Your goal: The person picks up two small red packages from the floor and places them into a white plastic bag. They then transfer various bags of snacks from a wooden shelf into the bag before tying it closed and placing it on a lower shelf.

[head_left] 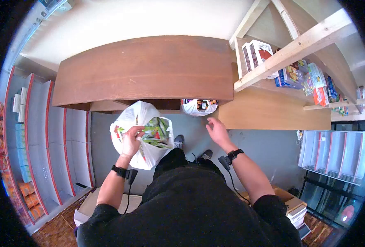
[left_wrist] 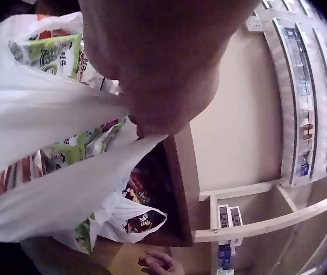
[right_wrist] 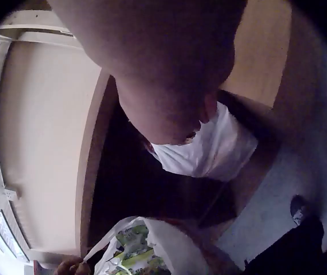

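Observation:
My left hand (head_left: 132, 140) grips the gathered handle of a full white plastic bag (head_left: 139, 110). Green-printed snack packets (head_left: 157, 131) show through the bag's open mouth. In the left wrist view the stretched handle (left_wrist: 43, 109) runs up to the fingers. My right hand (head_left: 219, 132) is held out with relaxed fingers, nothing in it. It is nearest to a second white plastic bag (head_left: 200, 110), which holds dark packets and sits at the brown cabinet's opening. The right wrist view has that bag (right_wrist: 215, 152) just beyond the hand, which partly covers it.
A brown wooden cabinet (head_left: 145, 68) stands in front, its lower side open. On the right, a wooden shelf frame (head_left: 293, 51) carries boxes and packets above a light wood panel (head_left: 273, 111). White shelves with red edges (head_left: 48, 136) line the left. Cardboard boxes (head_left: 285, 197) lie behind.

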{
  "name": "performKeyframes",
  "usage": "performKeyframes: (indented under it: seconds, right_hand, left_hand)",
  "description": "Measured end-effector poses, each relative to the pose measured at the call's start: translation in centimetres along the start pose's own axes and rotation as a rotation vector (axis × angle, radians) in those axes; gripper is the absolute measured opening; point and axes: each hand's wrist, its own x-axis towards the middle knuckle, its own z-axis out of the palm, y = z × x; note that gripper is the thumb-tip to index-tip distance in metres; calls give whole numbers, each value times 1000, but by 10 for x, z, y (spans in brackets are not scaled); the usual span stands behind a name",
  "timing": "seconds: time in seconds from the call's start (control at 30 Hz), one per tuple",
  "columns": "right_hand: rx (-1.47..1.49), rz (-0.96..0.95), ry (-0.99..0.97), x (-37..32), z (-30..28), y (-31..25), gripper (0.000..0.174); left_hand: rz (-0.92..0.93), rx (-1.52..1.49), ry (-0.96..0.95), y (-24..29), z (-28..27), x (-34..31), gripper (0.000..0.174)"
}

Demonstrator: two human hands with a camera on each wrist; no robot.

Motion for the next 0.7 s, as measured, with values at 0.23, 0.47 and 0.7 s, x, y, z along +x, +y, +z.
performKeyframes:
  seconds: [0.23,0.47,0.7]
  right_hand:
    - [-383,-383,549,34,3,-10,54]
    - [-44,-241,526,171,-10,-26,39]
    - [98,-259,729,208,-9,-9,40]
  left_hand:
    - [-94,78,-47,-29,-17,-79,16]
    - [-215,212,-44,-67,-41,-134,13]
    - [-342,288,-86,-83,-45,-170,15]
